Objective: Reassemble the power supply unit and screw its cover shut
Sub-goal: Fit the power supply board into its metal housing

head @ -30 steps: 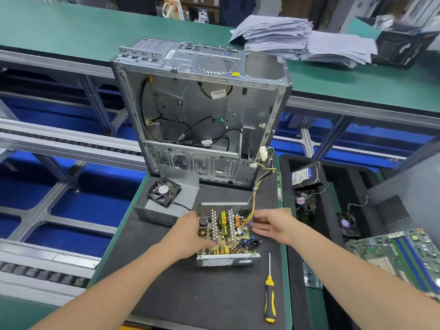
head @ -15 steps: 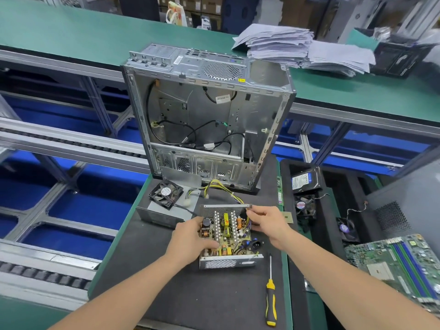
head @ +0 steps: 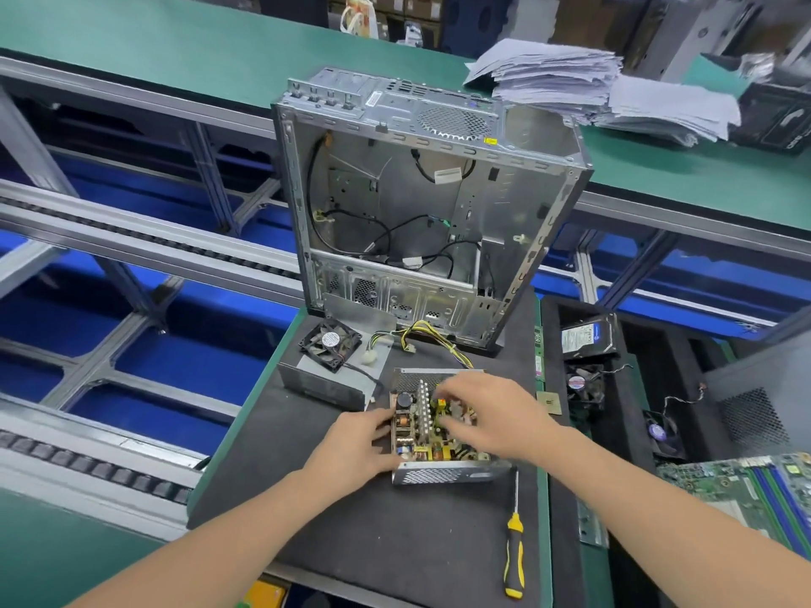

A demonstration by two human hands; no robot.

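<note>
Open power supply [head: 419,432], on black mat [head: 395,541] in front of computer case [head: 395,204]: left hand [head: 357,443] grips its left wall; right hand [head: 493,414] over it, fingers bent, blurred, hold unclear.

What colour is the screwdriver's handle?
Yellow and black; the screwdriver lies right of the power supply unit, plain in the head view.
</note>
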